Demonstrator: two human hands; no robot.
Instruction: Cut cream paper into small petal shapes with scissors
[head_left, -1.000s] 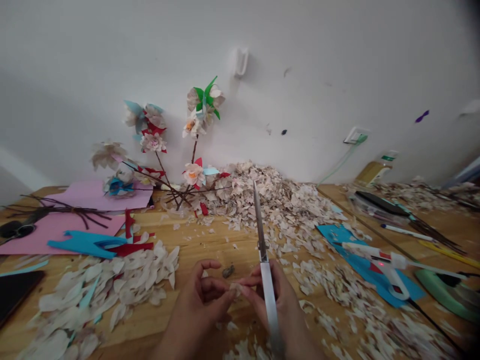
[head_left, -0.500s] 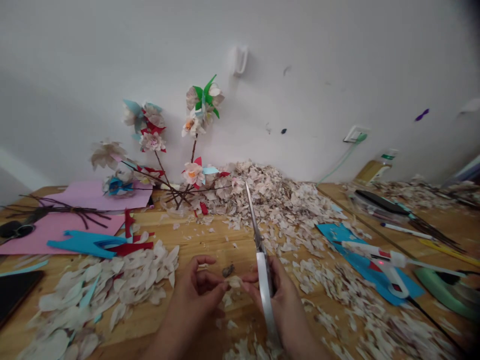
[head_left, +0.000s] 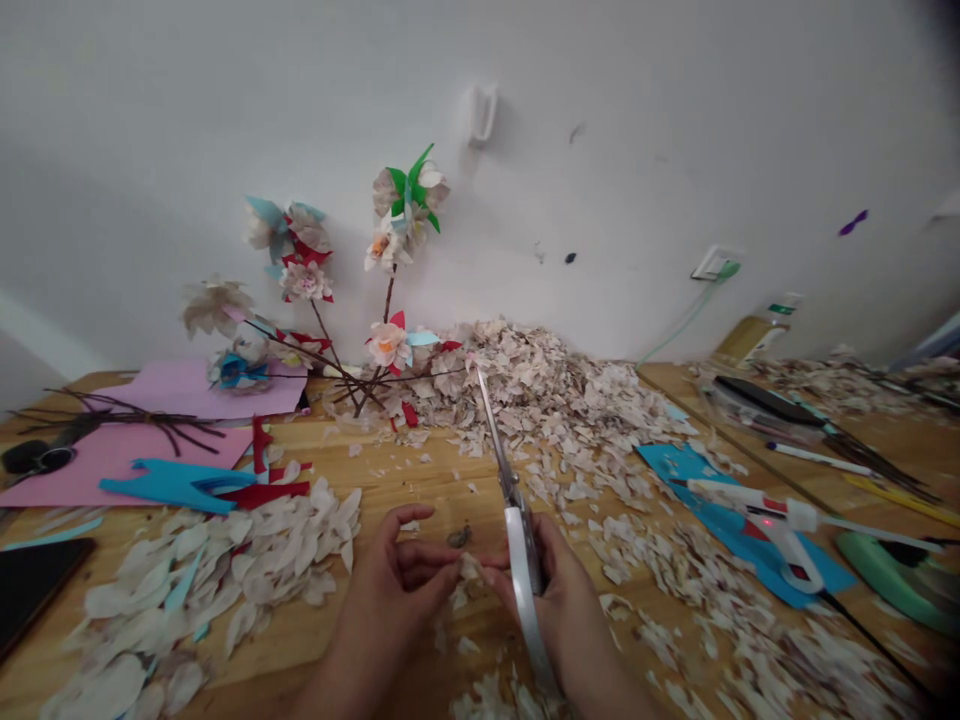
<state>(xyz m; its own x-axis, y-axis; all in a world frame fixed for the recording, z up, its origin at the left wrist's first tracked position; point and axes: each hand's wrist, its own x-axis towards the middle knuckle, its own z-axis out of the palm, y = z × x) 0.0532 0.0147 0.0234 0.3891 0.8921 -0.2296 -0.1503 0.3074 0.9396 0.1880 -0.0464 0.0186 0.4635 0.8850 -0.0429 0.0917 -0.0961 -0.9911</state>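
Observation:
My left hand (head_left: 401, 580) pinches one side of a small pale dried petal (head_left: 469, 568) between thumb and forefinger. From the other side my right hand (head_left: 551, 595) has its thumb and fingertips on that petal. The same hand also keeps a pair of scissors (head_left: 516, 530) with white handles in its grip, the closed-looking blades pointing up and away. A small dark scrap (head_left: 459, 538) lies on the table just beyond the fingertips. Loose pale petals (head_left: 255, 560) are spread left of my left hand, and cut petal pieces (head_left: 675, 570) lie to the right.
Several flowers on twigs (head_left: 389, 345) lean by the wall before a large petal heap (head_left: 540, 390). A glue gun (head_left: 780, 540) with a lit red light rests on blue paper (head_left: 686, 470). A tape dispenser (head_left: 892, 580) is at right, pink paper (head_left: 150, 465) at left.
The scissors' tip has swung slightly left along with my right hand. Both hands keep their pinch on the petal, which looks more bunched between the fingertips.

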